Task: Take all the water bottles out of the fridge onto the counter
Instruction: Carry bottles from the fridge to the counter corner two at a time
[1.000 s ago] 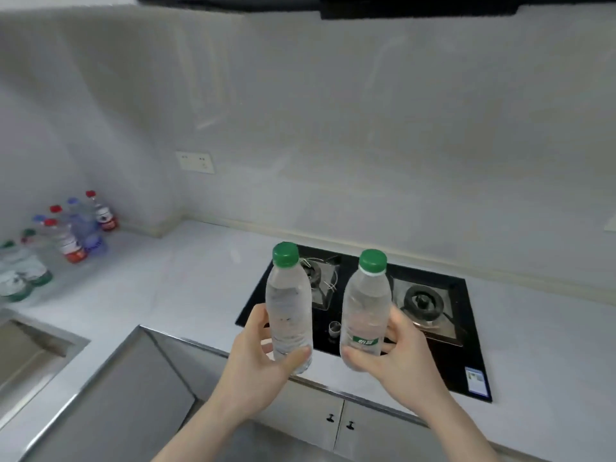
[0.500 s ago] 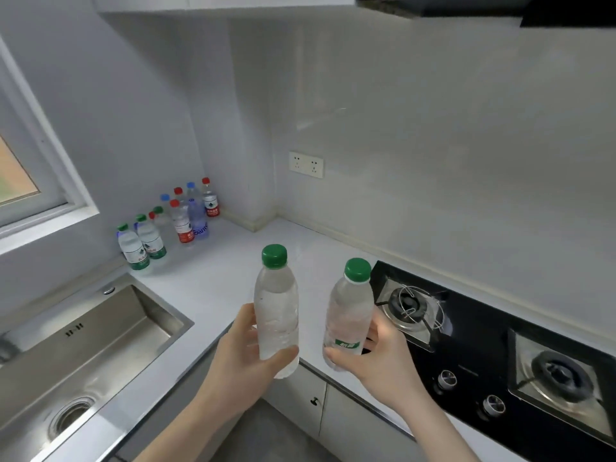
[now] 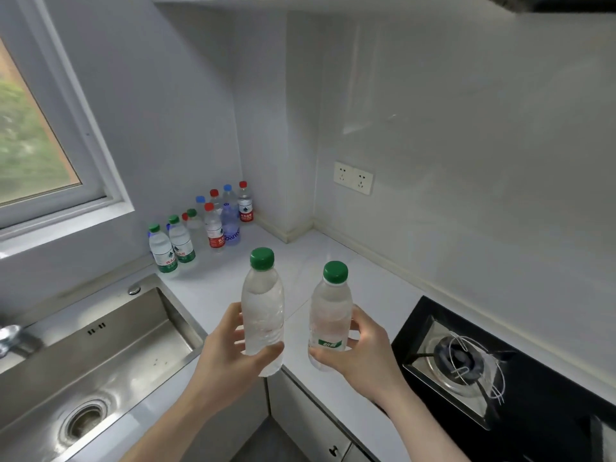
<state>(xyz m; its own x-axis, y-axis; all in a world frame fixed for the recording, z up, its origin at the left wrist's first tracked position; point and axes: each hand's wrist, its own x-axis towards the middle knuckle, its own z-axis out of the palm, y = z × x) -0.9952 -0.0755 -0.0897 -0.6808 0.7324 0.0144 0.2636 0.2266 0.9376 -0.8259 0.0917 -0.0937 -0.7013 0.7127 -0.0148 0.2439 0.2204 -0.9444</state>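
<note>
Head view: two upright clear water bottles with green caps held side by side above the white counter [image 3: 350,261]. Left hand [image 3: 230,355] with fingers and thumb wrapped around the lower part of the left bottle [image 3: 262,305]. Right hand [image 3: 358,353] likewise clamped on the right bottle [image 3: 330,311]. In the far corner, a cluster of bottles [image 3: 206,228] standing on the counter. Steel sink [image 3: 100,361] at left, black gas hob [image 3: 483,371] at right.
</note>
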